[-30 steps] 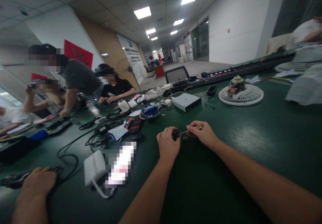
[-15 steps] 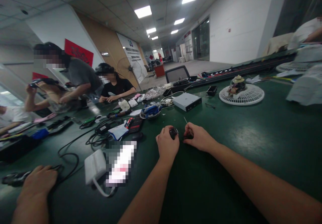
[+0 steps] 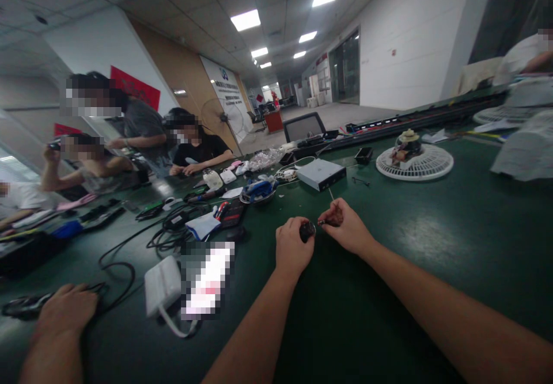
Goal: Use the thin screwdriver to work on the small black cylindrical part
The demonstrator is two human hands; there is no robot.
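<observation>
My left hand (image 3: 294, 247) is closed around a small dark round part (image 3: 307, 231) with a shiny rim, above the green table (image 3: 389, 292). Just right of it, my right hand (image 3: 348, 228) grips a thin screwdriver-like tool (image 3: 331, 194), its metal shaft pointing up and away toward the grey box. Between my right thumb and forefinger a tiny dark piece (image 3: 321, 222) shows, too small to make out. The two hands are close together but apart.
A grey drive-like box (image 3: 320, 174) lies beyond my hands, with a white fan grille (image 3: 415, 162) to its right. On the left are a white adapter (image 3: 163, 286), a blurred-out phone (image 3: 209, 280), black cables and another person's hand (image 3: 69, 309). People sit and stand across the table.
Both hands have shifted slightly right, my right hand also a little upward. The tool's shaft has moved toward the grey box. People at the back left have changed posture.
</observation>
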